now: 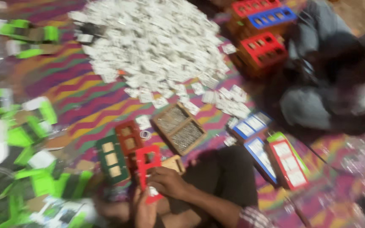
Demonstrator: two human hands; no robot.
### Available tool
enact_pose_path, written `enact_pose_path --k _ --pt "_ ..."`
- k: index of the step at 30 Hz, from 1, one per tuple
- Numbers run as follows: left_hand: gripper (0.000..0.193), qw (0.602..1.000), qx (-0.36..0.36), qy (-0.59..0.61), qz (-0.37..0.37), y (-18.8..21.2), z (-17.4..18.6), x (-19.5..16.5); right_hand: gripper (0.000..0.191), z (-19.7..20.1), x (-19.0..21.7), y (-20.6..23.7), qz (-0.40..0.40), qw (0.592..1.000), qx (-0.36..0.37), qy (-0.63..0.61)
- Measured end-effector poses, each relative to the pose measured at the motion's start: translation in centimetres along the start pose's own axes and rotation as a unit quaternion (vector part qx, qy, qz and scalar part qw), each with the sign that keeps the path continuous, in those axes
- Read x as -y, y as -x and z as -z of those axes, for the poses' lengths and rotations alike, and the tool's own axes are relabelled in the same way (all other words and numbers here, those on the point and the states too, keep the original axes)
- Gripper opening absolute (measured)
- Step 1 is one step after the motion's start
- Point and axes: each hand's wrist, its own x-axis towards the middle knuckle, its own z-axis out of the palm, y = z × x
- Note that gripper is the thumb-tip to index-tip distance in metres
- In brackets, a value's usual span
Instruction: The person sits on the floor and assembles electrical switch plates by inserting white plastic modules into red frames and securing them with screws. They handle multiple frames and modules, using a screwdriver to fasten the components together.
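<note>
The picture is blurred by motion, so fine detail is lost. The person sits on a striped, zigzag-patterned mat [85, 99] on the floor. Both hands meet low in the middle on a red plastic frame [148, 162] with window-like openings. The right hand [167, 182] is curled closed around the frame's near right edge; the left hand [145, 211] reaches up from below to its bottom end, but how far its fingers close I cannot tell.

Judging progress: several frames at the near right already carry white inserts, namely a red filled frame [290, 166] and two blue filled frames [250, 126]. Just left of the hands, a green frame [111, 159] and another red frame [128, 137] lie flat, showing tan squares in their openings. Much seems left to do: a large heap of small white pieces [153, 42] covers the far middle of the mat.

A wooden tray [179, 128] with two compartments sits just beyond the hands, each compartment holding fine grey metallic bits. Stacked red and blue frames [262, 25] stand far right, beside another seated person [317, 63]. Green and white packages [26, 169] crowd the left.
</note>
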Motion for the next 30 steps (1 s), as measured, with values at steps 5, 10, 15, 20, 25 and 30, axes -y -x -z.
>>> enact_pose_path --k 5,10,15,20,25,30 --pt "0.061 0.997 -0.053 0.034 0.036 -2.0 -4.8 -4.6 0.014 -0.3 -1.8 0.5 -0.051 0.998 0.021 0.013" --pt "0.085 0.935 -0.254 0.169 0.182 -1.3 -12.2 -14.7 0.015 -0.1 -2.7 -0.8 0.030 0.999 0.012 0.033" --pt "0.090 0.937 -0.227 0.196 0.178 -0.9 -13.5 -14.1 0.011 0.8 -1.5 -1.4 0.008 0.999 0.029 0.030" --pt "0.084 0.993 -0.085 0.038 -0.078 -2.9 -9.0 -9.8 0.007 1.0 0.0 -1.3 0.036 0.994 0.021 0.102" --pt "0.079 0.988 -0.045 -0.023 -0.146 -2.0 -6.6 -6.5 0.006 1.0 0.6 -0.8 0.031 0.993 0.036 0.112" --pt "0.073 0.985 -0.032 -0.048 -0.162 -1.3 -6.5 -5.8 0.006 0.5 0.7 -0.7 0.034 0.992 0.035 0.117"
